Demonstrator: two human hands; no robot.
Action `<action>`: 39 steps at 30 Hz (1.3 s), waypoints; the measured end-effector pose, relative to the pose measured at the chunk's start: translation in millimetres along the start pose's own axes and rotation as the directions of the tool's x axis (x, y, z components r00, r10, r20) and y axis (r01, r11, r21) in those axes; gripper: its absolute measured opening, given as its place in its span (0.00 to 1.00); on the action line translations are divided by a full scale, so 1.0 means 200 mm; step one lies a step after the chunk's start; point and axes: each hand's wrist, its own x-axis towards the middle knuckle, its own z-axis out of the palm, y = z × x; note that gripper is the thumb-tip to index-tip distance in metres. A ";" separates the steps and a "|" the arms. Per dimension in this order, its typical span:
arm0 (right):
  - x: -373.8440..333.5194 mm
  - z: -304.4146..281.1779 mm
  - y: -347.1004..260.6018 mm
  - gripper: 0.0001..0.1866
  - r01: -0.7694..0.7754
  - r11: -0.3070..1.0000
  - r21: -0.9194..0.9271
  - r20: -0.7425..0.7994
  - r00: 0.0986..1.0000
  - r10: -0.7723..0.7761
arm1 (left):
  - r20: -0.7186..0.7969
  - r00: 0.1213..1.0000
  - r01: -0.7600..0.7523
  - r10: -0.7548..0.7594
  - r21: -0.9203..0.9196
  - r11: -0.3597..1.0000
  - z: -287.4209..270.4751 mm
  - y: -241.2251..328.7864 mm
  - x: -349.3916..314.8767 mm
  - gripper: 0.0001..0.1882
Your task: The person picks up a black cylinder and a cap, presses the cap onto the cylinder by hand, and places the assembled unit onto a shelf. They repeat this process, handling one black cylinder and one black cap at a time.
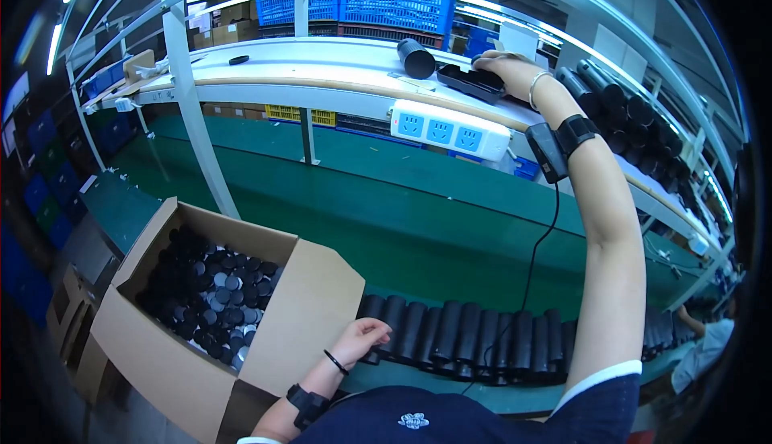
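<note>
My right arm stretches up to the white shelf, where my right hand is bent over the far side of a black open tray. Its fingers curl down around something dark that I cannot make out. A black cylinder lies on its side just left of the tray. Low in front of me, my left hand is loosely closed, with nothing visible in it. It hovers at the left end of a row of black tubes, beside a cardboard box of black and grey round discs.
More black tubes are stacked at the shelf's right end. A white power strip hangs on the shelf front. A metal post rises behind the box. A black cable hangs from my right wrist. Another person is at far right.
</note>
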 end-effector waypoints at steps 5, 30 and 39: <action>0.01 0.03 0.02 0.35 -0.113 0.993 0.038 -0.157 0.980 0.118 | -0.014 0.999 -0.045 0.045 -0.006 0.999 0.01 0.08 0.00 0.09; -1.53 0.88 -1.32 0.26 -0.426 -0.422 0.800 0.490 0.870 0.052 | 0.216 0.933 -0.361 0.289 0.594 0.719 0.29 0.15 0.03 0.40; -1.70 1.20 -1.55 0.26 -0.419 -0.581 0.697 0.366 0.906 -0.214 | 0.317 0.948 -0.031 -0.013 0.132 0.991 0.13 -0.32 -0.09 0.37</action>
